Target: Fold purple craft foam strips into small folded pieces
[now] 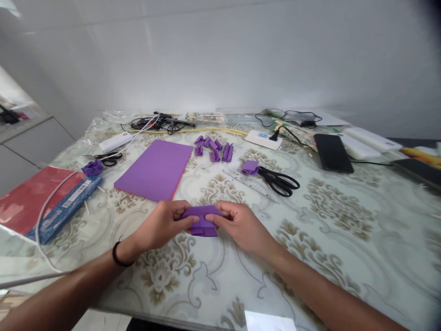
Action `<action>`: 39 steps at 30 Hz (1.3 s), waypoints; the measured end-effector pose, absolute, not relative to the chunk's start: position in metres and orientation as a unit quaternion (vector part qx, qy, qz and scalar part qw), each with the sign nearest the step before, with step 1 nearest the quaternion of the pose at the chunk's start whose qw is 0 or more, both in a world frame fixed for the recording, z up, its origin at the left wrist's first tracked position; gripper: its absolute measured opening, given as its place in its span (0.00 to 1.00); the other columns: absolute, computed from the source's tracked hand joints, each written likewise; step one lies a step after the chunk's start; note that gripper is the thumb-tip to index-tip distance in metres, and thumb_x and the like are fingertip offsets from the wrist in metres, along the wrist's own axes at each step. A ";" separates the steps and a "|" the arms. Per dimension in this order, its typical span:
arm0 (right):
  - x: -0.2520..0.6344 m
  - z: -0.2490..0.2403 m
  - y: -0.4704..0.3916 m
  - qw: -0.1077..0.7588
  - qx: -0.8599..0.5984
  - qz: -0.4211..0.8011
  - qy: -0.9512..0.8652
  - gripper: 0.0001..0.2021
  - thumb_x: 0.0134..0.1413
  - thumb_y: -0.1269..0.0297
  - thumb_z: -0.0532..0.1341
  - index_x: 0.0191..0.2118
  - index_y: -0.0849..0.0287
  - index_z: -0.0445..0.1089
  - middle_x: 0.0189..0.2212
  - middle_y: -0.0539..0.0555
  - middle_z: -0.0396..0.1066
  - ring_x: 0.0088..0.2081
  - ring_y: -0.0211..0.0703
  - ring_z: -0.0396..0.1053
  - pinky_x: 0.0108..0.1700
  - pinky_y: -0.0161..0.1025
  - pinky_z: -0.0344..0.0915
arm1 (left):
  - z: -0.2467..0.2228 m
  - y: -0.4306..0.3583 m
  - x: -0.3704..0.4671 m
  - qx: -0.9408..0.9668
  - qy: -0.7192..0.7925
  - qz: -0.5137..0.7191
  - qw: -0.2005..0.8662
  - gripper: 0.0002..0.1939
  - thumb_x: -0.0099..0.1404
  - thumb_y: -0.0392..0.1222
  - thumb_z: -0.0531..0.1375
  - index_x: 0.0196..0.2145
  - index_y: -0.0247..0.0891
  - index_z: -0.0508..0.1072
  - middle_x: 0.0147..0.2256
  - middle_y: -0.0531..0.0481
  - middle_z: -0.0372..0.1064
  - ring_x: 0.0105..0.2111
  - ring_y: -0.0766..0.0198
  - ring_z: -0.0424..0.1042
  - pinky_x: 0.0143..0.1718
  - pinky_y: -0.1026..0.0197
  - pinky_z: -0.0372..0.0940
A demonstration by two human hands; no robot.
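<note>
Matt purple paper piece (203, 220), glossy table (344, 220)

A glass-topped table (344, 239) with a floral cloth carries a purple sheet (154, 169) at centre left, small folded purple pieces (213, 149) behind it, black scissors (280, 181) and a clear ruler (246, 183) right of centre, a black phone (332, 152) upper right.
</note>
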State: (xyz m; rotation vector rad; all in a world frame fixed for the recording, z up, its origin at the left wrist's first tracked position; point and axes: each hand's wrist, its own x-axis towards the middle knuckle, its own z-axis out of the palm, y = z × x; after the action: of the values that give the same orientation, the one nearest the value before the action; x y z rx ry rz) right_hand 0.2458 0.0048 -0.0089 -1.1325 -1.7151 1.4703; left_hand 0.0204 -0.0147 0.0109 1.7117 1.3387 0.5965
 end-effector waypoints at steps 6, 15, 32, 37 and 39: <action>0.246 -0.007 0.003 0.315 -0.420 0.534 -0.663 0.19 0.59 0.50 0.65 0.25 0.56 0.63 0.20 0.45 0.57 0.24 0.37 0.54 0.26 0.35 0.51 | 0.012 -0.015 0.021 0.706 0.538 0.217 0.408 0.15 0.66 0.50 0.62 0.28 0.35 0.71 0.23 0.58 0.58 0.24 0.69 0.54 0.24 0.66 0.49; 0.246 -0.008 0.003 0.295 -0.420 0.545 -0.664 0.19 0.60 0.52 0.65 0.25 0.57 0.62 0.21 0.45 0.58 0.24 0.37 0.55 0.26 0.35 0.52 | 0.012 -0.014 0.019 0.710 0.534 0.212 0.407 0.15 0.67 0.50 0.62 0.29 0.35 0.72 0.23 0.57 0.59 0.24 0.68 0.56 0.24 0.65 0.50; 0.247 -0.005 0.002 0.319 -0.386 0.567 -0.654 0.14 0.65 0.51 0.62 0.35 0.57 0.70 0.22 0.45 0.60 0.25 0.37 0.56 0.28 0.36 0.52 | 0.018 -0.015 0.022 0.721 0.487 0.214 0.444 0.22 0.73 0.51 0.55 0.24 0.37 0.63 0.21 0.59 0.55 0.22 0.70 0.52 0.23 0.66 0.48; 0.243 -0.007 -0.001 0.297 -0.378 0.567 -0.669 0.13 0.65 0.53 0.61 0.36 0.57 0.70 0.22 0.45 0.60 0.25 0.37 0.56 0.28 0.35 0.53 | 0.015 -0.015 0.024 0.747 0.476 0.205 0.418 0.22 0.74 0.50 0.53 0.24 0.37 0.62 0.22 0.59 0.54 0.23 0.70 0.53 0.24 0.66 0.49; 0.241 -0.007 -0.002 0.284 -0.377 0.566 -0.675 0.14 0.65 0.53 0.61 0.35 0.58 0.71 0.22 0.45 0.59 0.24 0.37 0.55 0.27 0.35 0.52 | 0.015 -0.016 0.024 0.753 0.476 0.195 0.411 0.21 0.74 0.49 0.53 0.25 0.37 0.63 0.22 0.58 0.54 0.24 0.70 0.53 0.25 0.65 0.49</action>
State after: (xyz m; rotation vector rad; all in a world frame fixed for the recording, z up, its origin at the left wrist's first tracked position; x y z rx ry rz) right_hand 0.2413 -0.0018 -0.0070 -1.0097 -1.8074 1.5159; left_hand 0.0237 -0.0158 0.0149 1.8942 1.1972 0.4895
